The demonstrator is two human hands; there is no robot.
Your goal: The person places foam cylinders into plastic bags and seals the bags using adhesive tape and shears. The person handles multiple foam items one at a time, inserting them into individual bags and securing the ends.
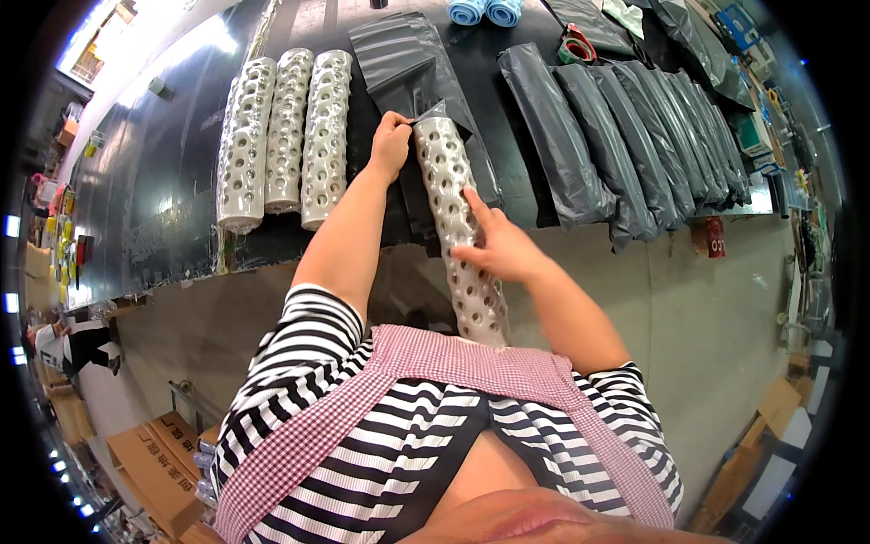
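A light grey rolled mat with round holes [446, 172], wrapped in clear film, lies lengthwise in front of me. Its far end meets the mouth of a dark grey plastic bag [399, 77] spread on the table, and its near end juts past the table edge toward my apron. Beside that far end, my left hand [391, 147] is closed, pinching the bag's edge. My right hand [504, 243] grips the roll from its right side, thumb and forefinger on top; the other fingers are partly hidden.
Three similar wrapped rolls [288, 127] lie on the black table [172, 172] at left. Several filled dark grey bags [589, 136] lie in a row at right, near a tape roll [576, 45]. Blue rolls [485, 11] sit at the back. Cardboard boxes [159, 467] stand behind me at left.
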